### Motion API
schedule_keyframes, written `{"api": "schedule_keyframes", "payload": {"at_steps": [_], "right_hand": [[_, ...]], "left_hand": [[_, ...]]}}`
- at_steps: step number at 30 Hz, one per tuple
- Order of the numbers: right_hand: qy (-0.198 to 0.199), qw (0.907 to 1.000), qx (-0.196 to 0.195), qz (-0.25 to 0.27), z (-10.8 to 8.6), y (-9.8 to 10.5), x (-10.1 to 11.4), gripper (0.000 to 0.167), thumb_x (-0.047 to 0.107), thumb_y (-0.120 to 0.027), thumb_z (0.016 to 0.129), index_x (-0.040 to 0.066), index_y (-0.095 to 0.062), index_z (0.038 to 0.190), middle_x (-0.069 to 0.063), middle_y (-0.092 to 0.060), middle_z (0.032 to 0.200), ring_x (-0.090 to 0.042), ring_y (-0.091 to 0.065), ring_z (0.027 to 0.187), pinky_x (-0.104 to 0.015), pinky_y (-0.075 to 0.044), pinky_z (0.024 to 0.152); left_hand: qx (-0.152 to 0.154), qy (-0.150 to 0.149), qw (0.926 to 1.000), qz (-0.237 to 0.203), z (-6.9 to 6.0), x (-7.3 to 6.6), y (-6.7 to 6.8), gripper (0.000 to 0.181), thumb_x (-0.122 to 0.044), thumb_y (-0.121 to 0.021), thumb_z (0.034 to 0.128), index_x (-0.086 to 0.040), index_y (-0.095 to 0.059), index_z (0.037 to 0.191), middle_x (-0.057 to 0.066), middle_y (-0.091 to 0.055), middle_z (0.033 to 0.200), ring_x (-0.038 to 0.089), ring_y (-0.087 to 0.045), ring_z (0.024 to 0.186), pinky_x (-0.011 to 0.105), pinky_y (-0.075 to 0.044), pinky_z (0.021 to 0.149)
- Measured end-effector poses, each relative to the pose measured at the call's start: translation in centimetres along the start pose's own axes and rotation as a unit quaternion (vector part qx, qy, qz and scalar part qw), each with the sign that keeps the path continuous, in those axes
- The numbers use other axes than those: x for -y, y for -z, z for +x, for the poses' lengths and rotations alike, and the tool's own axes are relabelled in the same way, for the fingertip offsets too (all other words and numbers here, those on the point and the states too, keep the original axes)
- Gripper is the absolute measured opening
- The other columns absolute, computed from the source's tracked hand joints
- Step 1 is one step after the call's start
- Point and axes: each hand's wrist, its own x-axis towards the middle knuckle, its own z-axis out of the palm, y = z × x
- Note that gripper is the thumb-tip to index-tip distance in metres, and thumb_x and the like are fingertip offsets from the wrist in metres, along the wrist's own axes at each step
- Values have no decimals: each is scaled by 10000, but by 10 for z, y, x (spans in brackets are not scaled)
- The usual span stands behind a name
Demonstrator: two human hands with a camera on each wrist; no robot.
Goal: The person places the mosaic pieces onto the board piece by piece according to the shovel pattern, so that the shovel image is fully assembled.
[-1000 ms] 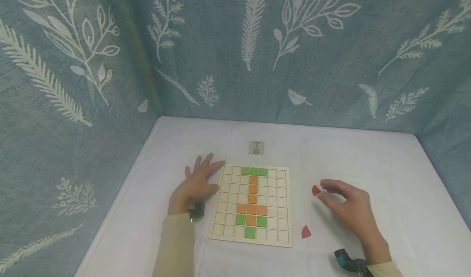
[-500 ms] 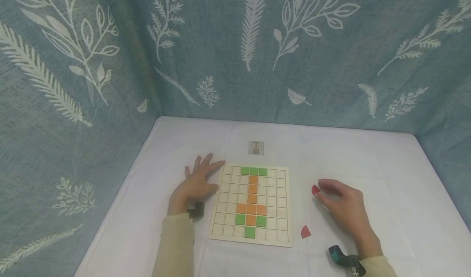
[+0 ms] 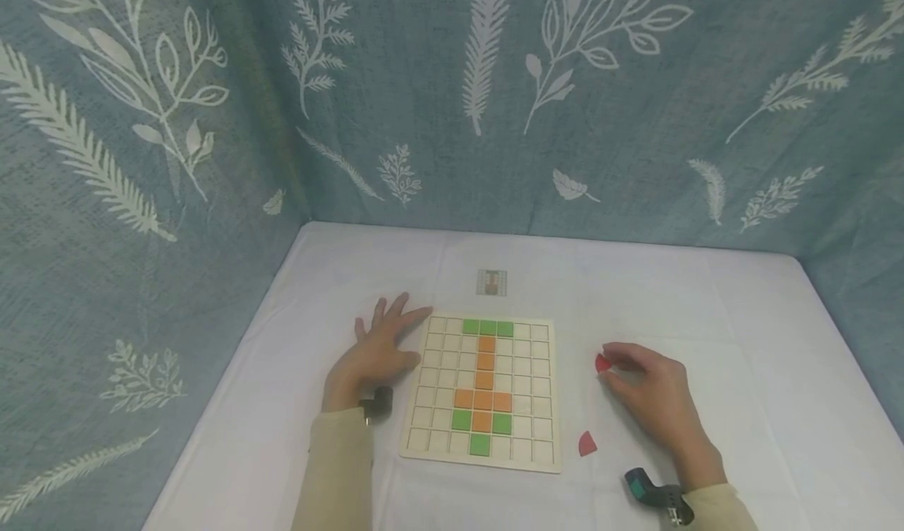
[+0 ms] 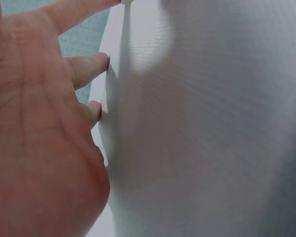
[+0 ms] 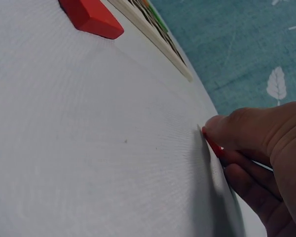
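My right hand [image 3: 653, 386] pinches a red quarter-circle piece [image 3: 602, 363] between thumb and fingers, low over the white cloth right of the board. In the right wrist view only a sliver of that piece [image 5: 213, 143] shows past the thumb. A second red quarter-circle piece [image 3: 587, 443] lies nearer me, beside the board's lower right corner. My left hand [image 3: 377, 352] spreads its fingers at the left edge of the wooden grid board [image 3: 530, 437], its index fingertip and thumb touching that edge. Green squares [image 3: 488, 328] and orange squares [image 3: 483, 400] fill some of the board's cells.
A small pattern card [image 3: 491, 282] lies behind the board on the white-covered table [image 3: 678, 296]. Blue-green leaf-patterned curtains [image 3: 424, 84] stand at the back and both sides. Dark wrist devices sit on both wrists.
My right hand has moved left to the upper red quarter-circle piece, closed thumb and fingers on it and shifted it slightly left. The left hand stays put.
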Motion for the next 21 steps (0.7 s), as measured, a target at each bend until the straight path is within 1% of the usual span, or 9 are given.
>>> {"api": "schedule_keyframes", "payload": {"at_steps": [1,3,9,14,16,19,21], "right_hand": [[-1,10000,-9,-5,0,0,1,396,27,-879,871,81,-795,1254,-95,-835,1191,-332,-783,1167,-554,-572,1061],[3,10000,-33,-23,0,0,1,397,10,-869,870,73,-792,1254,-103,-833,1194,-337,-783,1164,-562,-578,1058],[18,10000,-51,-38,1,0,0,393,-19,-844,871,69,-792,1250,-113,-829,1204,-338,-793,1125,-570,-599,1032],[-39,10000,15,-19,0,0,-1,371,2,-835,889,75,-792,1250,-106,-828,1206,-339,-786,1147,-563,-596,1039],[-58,10000,53,-20,-1,0,1,363,24,-838,897,93,-796,1251,-82,-831,1201,-324,-782,1163,-533,-592,1045],[30,10000,81,39,-1,2,6,359,22,-848,885,114,-810,1230,-44,-839,1171,-296,-783,1156,-385,-598,1034],[162,9998,104,99,-1,4,12,365,2,-853,867,116,-818,1213,-26,-842,1151,-278,-791,1130,-341,-606,1007]], "left_hand": [[-3,-6,10000,-12,0,0,0,862,-94,-683,868,-214,-446,1688,183,-58,1853,498,151,1687,793,187,1262],[-12,-19,10000,-30,1,1,0,866,-93,-682,862,-214,-449,1687,182,-60,1853,497,152,1687,794,190,1261],[-20,-24,10000,-36,1,1,0,867,-93,-683,862,-219,-449,1687,178,-58,1854,493,151,1689,789,189,1265],[1,-15,10000,-14,1,1,-1,864,-96,-682,865,-215,-446,1688,179,-52,1854,491,155,1689,788,191,1265],[15,-8,10000,-14,1,1,-1,862,-98,-680,868,-217,-445,1689,175,-49,1855,486,160,1689,785,193,1265],[14,-14,10000,-11,1,2,0,863,-96,-680,865,-215,-446,1688,177,-50,1855,488,159,1689,790,191,1264],[9,2,10000,-16,1,2,0,866,-96,-678,865,-220,-444,1690,172,-49,1856,482,162,1690,785,193,1266]]}}
